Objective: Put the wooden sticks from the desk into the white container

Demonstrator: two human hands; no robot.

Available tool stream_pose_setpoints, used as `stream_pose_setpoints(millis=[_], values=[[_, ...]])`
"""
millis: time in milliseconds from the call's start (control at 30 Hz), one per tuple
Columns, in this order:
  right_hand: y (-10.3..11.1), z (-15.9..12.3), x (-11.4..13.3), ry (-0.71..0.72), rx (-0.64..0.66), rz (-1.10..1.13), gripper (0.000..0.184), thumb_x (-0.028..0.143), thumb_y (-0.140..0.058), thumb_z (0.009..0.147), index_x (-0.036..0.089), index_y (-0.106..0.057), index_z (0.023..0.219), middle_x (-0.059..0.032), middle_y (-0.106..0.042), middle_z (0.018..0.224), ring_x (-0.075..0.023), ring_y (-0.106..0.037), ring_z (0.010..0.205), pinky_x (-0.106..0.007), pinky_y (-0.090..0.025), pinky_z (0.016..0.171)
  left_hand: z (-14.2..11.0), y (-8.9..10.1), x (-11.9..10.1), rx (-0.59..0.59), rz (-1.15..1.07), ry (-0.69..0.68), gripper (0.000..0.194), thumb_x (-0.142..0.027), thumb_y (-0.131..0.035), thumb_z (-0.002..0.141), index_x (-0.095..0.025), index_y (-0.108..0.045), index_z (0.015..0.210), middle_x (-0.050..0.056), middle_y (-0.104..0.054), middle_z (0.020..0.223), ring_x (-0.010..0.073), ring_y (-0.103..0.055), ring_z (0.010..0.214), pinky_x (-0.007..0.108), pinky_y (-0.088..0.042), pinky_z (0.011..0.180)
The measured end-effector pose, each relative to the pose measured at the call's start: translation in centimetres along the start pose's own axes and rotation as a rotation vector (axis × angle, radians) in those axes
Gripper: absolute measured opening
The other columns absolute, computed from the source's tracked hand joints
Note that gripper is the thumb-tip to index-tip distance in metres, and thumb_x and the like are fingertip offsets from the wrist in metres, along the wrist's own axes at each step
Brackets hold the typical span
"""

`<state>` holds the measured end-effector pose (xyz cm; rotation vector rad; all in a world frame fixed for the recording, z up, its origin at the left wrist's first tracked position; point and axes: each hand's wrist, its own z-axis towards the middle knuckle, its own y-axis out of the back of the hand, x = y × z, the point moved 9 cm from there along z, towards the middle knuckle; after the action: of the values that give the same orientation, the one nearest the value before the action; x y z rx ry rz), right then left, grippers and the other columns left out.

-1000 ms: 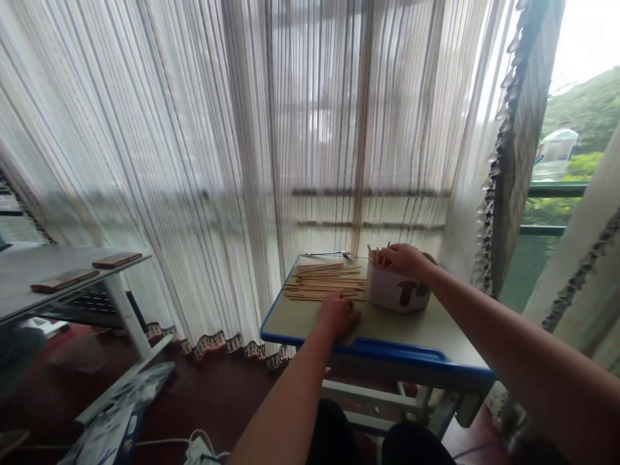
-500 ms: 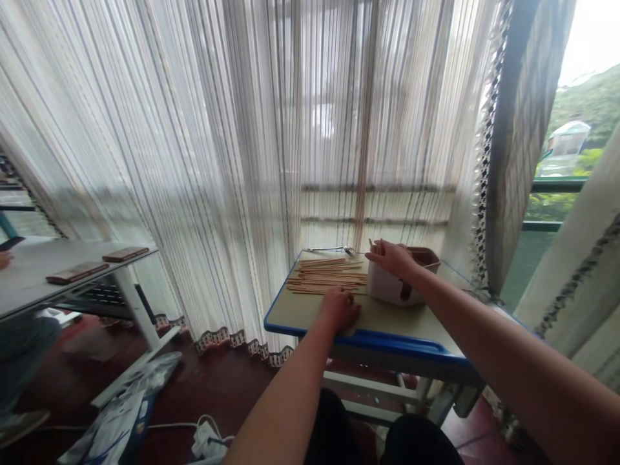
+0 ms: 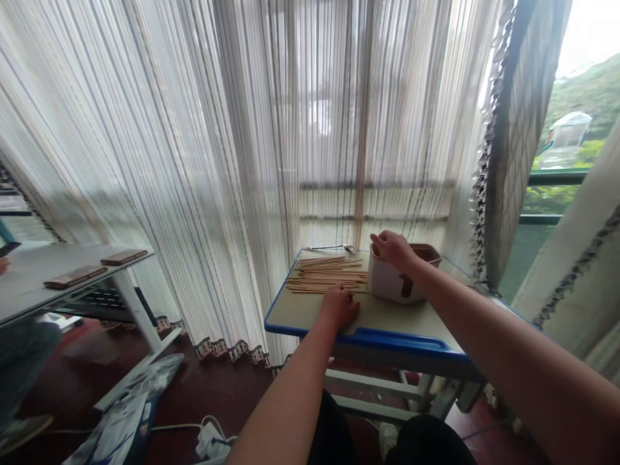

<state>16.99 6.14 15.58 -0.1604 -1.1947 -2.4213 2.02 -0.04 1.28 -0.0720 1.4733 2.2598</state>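
Observation:
Several thin wooden sticks [image 3: 329, 276] lie side by side, roughly parallel, on a small desk [image 3: 295, 313] with a blue edge. My left hand [image 3: 341, 307] rests on the desktop at the near side of the sticks, its fingers loosely spread. A pale box [image 3: 390, 287] with a brown inner rim and a dark handle-shaped mark stands right of the sticks. Over the box's left rim is my right hand [image 3: 394, 250], its fingers bent together; what they hold, if anything, is hidden. The inside of the box is mostly out of sight.
A thin metallic item [image 3: 339, 248] lies at the desk's back edge. Sheer curtains [image 3: 217, 161] hang behind it. On the left, another table [image 3: 24, 278] bears two flat brown boxes [image 3: 77, 276], with a person partly visible. A white power strip [image 3: 212, 440] lies on the floor.
My right hand has risen slightly at the box's rim, and its fingers have drawn closer together. My left hand has stayed by the sticks. The view has shifted slightly.

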Motion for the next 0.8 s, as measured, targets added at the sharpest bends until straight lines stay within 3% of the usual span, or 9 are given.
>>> stream_pose_setpoints(millis=[300,500,600,800], values=[[0.4,-2.2,1.4,0.057,0.028,-0.024,0.055,0.056,-0.029,0.08,0.015,-0.061,0.063,-0.0083,-0.058,0.069,-0.0159,-0.049,0.066,-0.025,-0.031,0.061,-0.1,0.5,0.2,-0.01,0.014,0.064,0.026,-0.038,-0.048,0.074,-0.018,-0.062,0.085,0.007,-0.057,0.097,0.0207,-0.046,0.096,0.032,-0.033,0.088],[2.2,-3.0,3.3,0.114,-0.079,-0.091,0.043,0.041,-0.03,0.085,0.016,-0.064,0.084,-0.0105,-0.056,0.096,-0.0177,-0.05,0.081,-0.027,-0.034,0.071,-0.6,2.0,2.8,-0.108,0.091,0.341,0.03,-0.034,-0.039,0.078,-0.017,-0.062,0.088,0.011,-0.055,0.099,0.026,-0.044,0.098,0.041,-0.032,0.084],[2.9,-3.4,4.1,0.121,-0.118,-0.177,0.04,0.039,-0.03,0.085,0.017,-0.063,0.091,-0.0098,-0.055,0.102,-0.0193,-0.05,0.083,-0.029,-0.034,0.07,-0.5,1.9,3.1,-0.071,0.103,0.374,0.031,-0.032,-0.036,0.079,-0.017,-0.061,0.092,0.012,-0.054,0.102,0.0265,-0.043,0.099,0.042,-0.03,0.083],[2.2,-3.4,3.6,0.061,0.005,-0.209,0.043,0.042,-0.03,0.084,0.017,-0.066,0.084,-0.0103,-0.057,0.095,-0.0206,-0.049,0.085,-0.03,-0.034,0.072,-0.5,1.7,2.9,-0.059,0.113,0.373,0.026,-0.017,-0.038,0.075,-0.018,-0.061,0.089,0.01,-0.054,0.102,0.0239,-0.043,0.099,0.039,-0.029,0.083]])
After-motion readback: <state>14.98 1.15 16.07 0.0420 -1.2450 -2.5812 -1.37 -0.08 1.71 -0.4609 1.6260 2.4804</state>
